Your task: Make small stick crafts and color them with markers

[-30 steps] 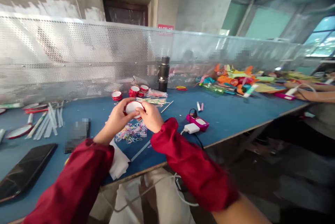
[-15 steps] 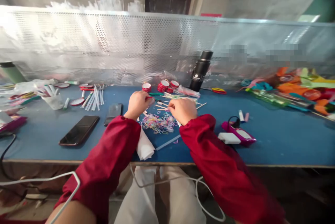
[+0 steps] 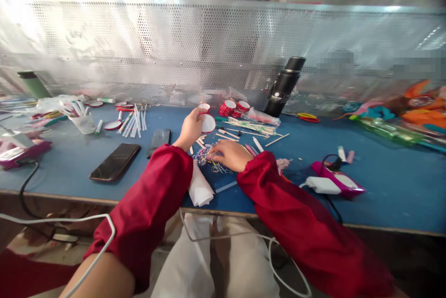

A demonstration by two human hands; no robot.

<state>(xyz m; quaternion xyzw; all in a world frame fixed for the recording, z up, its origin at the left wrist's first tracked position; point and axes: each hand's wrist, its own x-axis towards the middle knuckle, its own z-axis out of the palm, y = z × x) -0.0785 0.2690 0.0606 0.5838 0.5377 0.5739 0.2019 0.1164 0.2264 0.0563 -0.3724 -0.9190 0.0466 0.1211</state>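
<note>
A white round disc with a red rim (image 3: 208,123) is upright in my left hand (image 3: 190,128), its fingers closed on the edge. My right hand (image 3: 232,154) is low over a loose pile of small coloured rubber bands (image 3: 221,168). Its fingers are bent together at the pile, and whether a band is between them is hidden. Several wooden sticks (image 3: 226,136) lie just beyond my hands. Close to my left forearm is a rolled white paper or cloth (image 3: 201,185), with a translucent strip (image 3: 226,187) to its right.
Red-patterned rolls (image 3: 228,107) and a black bottle (image 3: 285,86) stand along the perforated metal screen (image 3: 174,33). Phones (image 3: 114,162) and a cup of markers (image 3: 83,123) are at left. A purple box with a white plug (image 3: 324,185) and a colourful heap (image 3: 418,114) are at right.
My left hand now shows the red-rimmed disc face on. My right hand has come down onto the rubber bands. The camera view has shifted a little.
</note>
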